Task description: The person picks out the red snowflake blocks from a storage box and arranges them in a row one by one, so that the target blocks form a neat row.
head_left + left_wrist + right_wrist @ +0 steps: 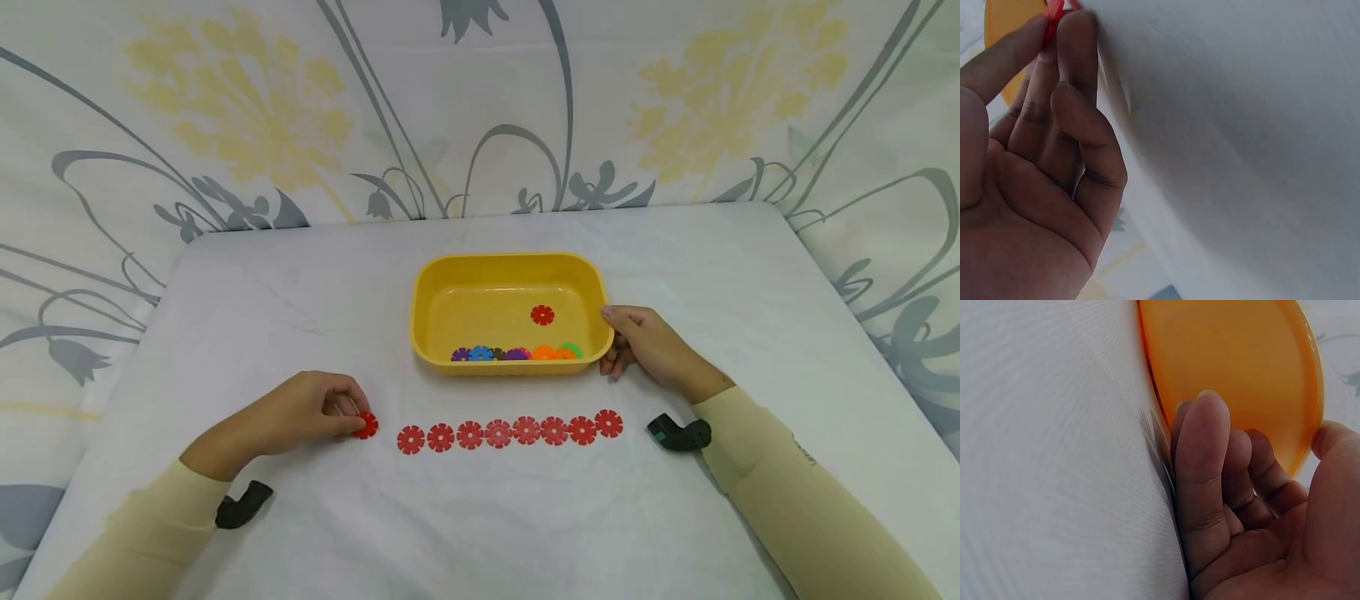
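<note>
My left hand (300, 412) pinches a red snowflake-shaped plastic disc (367, 426) between thumb and fingertip, low over the sheet. In the left wrist view that disc (1054, 17) appears edge-on between the fingertips. My right hand (654, 350) grips the yellow plastic tray (487, 273) at its right front corner. There, the right wrist view shows the thumb (1330, 439) at the rim and the curled fingers (1205, 447) against the outer wall. Just right of the held disc, several matching red discs (527, 430) lie in a row in front of the tray.
Inside the tray are one red disc (542, 315) and several purple, blue, orange and green discs (482, 354) along the front wall. A white sheet (465, 525) covers the surface. Behind it hangs flower-patterned cloth (480, 108). Black devices (678, 433) sit by both wrists.
</note>
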A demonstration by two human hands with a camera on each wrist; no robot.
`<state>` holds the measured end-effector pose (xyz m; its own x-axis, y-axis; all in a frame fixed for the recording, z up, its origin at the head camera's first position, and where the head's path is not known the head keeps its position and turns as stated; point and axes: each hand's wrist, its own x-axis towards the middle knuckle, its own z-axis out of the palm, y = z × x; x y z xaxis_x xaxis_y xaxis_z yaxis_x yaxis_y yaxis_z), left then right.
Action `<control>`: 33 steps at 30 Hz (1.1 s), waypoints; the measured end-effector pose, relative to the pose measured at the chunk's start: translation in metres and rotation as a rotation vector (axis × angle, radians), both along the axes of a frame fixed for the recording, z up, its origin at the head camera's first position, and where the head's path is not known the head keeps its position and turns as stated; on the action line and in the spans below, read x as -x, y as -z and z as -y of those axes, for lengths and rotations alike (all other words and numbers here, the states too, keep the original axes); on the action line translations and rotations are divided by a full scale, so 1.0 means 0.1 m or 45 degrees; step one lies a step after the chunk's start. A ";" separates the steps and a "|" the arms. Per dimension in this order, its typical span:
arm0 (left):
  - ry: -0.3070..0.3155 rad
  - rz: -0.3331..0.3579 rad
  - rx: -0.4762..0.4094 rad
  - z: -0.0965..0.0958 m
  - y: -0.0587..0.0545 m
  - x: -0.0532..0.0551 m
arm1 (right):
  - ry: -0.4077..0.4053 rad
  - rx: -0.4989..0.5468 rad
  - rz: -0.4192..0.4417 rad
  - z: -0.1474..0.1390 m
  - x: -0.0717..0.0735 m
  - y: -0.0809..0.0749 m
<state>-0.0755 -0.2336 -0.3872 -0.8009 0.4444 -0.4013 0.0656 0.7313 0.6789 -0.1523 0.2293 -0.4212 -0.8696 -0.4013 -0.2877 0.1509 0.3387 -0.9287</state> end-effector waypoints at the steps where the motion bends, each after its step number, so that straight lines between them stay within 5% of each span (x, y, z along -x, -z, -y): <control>1: 0.012 0.006 -0.001 -0.03 0.00 -0.01 | 0.000 -0.001 -0.001 0.00 0.00 0.00; 12: 0.073 -0.097 0.049 -0.25 0.05 -0.02 | -0.005 0.012 -0.011 0.00 0.01 0.01; 21: 0.049 -0.224 0.171 -0.30 0.10 -0.04 | 0.000 0.018 0.008 0.00 0.01 0.03; 24: 0.042 -0.288 0.207 -0.33 0.00 -0.04 | -0.009 0.028 0.009 0.01 0.01 0.03; 28: 0.059 -0.431 0.162 -0.47 -0.26 -0.01 | -0.019 0.036 0.009 0.02 0.02 0.02; 33: 0.178 -0.710 0.015 -0.86 -0.65 0.20 | 0.000 0.025 0.002 0.00 0.00 0.01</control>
<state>-0.0956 -0.1476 -0.3221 -0.8266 0.5597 0.0595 0.5083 0.6970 0.5058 -0.1526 0.2289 -0.4219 -0.8691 -0.4069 -0.2814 0.1525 0.3207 -0.9348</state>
